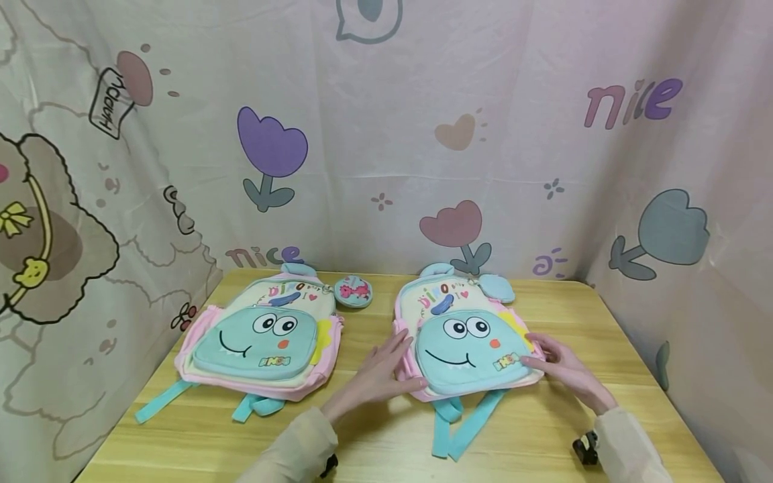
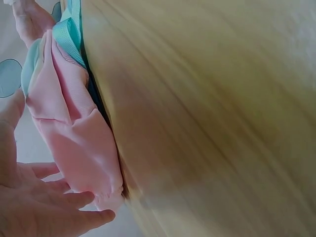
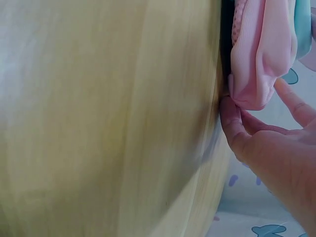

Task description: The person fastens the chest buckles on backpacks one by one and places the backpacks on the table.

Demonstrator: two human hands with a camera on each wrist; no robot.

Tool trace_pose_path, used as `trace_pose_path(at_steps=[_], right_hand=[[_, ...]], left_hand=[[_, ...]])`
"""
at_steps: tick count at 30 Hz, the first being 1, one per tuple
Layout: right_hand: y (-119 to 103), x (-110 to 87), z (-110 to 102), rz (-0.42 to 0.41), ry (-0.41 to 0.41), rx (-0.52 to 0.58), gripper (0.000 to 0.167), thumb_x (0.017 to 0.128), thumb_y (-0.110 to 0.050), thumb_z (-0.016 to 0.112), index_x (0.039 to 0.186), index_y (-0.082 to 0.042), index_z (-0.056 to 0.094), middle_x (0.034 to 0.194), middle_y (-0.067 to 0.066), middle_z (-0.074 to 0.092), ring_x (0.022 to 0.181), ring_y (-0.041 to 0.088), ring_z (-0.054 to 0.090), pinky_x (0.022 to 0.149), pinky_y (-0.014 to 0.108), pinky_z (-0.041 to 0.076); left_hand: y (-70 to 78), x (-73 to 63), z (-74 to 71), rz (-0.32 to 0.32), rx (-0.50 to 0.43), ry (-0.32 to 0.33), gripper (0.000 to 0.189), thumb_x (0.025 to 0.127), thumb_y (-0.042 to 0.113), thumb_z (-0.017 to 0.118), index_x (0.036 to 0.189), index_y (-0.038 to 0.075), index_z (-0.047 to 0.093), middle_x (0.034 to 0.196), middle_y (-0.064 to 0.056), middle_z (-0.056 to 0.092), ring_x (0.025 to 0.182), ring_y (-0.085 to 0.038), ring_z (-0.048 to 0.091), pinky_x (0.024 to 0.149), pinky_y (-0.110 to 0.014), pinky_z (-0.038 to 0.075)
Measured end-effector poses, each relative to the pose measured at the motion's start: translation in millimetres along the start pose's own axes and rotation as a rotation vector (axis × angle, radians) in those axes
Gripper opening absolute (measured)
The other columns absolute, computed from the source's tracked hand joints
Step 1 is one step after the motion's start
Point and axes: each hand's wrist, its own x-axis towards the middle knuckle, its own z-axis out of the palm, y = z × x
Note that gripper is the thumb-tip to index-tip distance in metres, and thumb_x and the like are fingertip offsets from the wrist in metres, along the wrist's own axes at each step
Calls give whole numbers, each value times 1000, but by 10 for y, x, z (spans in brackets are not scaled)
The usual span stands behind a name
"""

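Note:
Two matching children's backpacks lie face up on the wooden table, each pink and cream with a mint smiling-face pocket. My left hand (image 1: 380, 369) is at the lower left side of the right backpack (image 1: 471, 345), fingers spread along its pink edge and thumb near the bottom corner. In the left wrist view, that pink side (image 2: 79, 143) lies just beyond the outstretched fingers. My right hand (image 1: 564, 365) holds the bag's lower right corner (image 3: 256, 89), thumb over the front and fingertips low by the table. The left backpack (image 1: 256, 342) lies apart, untouched.
Mint straps (image 1: 443, 429) trail from the right bag toward the front edge. A round pouch (image 1: 353, 292) hangs off the left bag, and a mint pouch (image 1: 498, 288) off the right one. Printed curtains (image 1: 374, 134) enclose the wooden table (image 1: 374, 456) at back and sides.

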Motion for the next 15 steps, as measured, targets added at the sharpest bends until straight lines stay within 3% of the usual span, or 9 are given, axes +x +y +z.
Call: trace_pose_path(at_steps=[7,15], right_hand=[[2,20,15,22,0,11,70,98,-35,64,152,-1,35,158,29,32,130,38,46,90,30,42],[-11,10,28,25,33,21,64,98,-34,64,148,-1,41,146,28,45,118,27,51,88,30,39]], left_hand=[[-40,23,-25,-6,5,-7,97,86,66,64,160,15,28,171,-5,13,158,-35,10,124,-65,12],[-60,57,-38,9,12,-28,93,86,69,62,160,23,29,172,-4,11,159,-35,4,124,-66,12]])
